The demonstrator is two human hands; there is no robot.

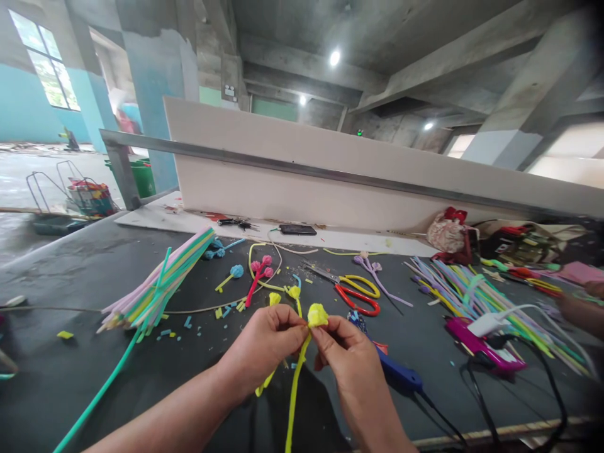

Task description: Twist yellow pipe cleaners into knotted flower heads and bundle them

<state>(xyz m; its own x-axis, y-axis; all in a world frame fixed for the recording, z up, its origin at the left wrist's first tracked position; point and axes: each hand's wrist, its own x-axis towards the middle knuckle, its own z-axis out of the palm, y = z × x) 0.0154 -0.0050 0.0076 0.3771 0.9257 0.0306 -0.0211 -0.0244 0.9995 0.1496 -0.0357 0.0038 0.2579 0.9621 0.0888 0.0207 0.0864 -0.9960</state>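
A yellow pipe-cleaner flower (318,314) is pinched between my two hands at the front middle of the table. My left hand (271,346) closes thumb and finger on the stem just under the flower head. From the right, the thumb and fingers of my right hand (346,355) press at the base of the same head. A long yellow stem (295,396) hangs down from there toward me. Just beyond my left hand are two smaller yellow flower heads (294,292), partly hidden. Blue-handled tool (399,371) lies beside my right hand, its tip partly covered.
Scissors (361,296) with red and yellow handles lie beyond my hands. Pipe-cleaner bundles (163,277) rest left and right. Pink and blue flowers (259,270), clippings, a phone (297,229) and a magenta power strip (486,346) with cables are around. Another person's hand (582,314) shows at right.
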